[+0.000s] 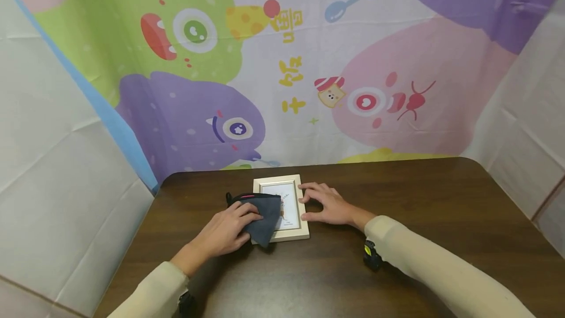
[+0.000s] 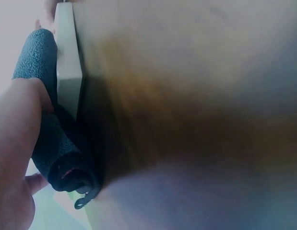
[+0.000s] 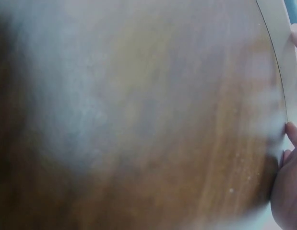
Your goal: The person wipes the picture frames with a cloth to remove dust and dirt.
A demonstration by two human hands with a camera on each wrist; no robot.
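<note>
A cream-bordered picture frame [image 1: 304, 231] lies face up on the table, a small coloured print behind its pane. My left hand [image 1: 228, 229] holds a dark grey cloth [image 1: 269, 212] over the frame's left half, covering part of the print. A black trim with a small loop runs along the cloth's far edge. In the left wrist view the bunched cloth [image 2: 38, 55] sits against the frame's side [image 2: 66, 52], the thumb across it. On the opposite side, fingertips of my right hand [image 1: 328, 205] touch the right border, spread along it and slightly bent.
The dark brown wooden table [image 1: 397, 190] has rounded far corners. Behind it hangs a cartoon-printed curtain [image 1: 304, 136], with pale sheets [image 1: 66, 161] at both sides. Each wrist wears a small black device [image 1: 372, 255].
</note>
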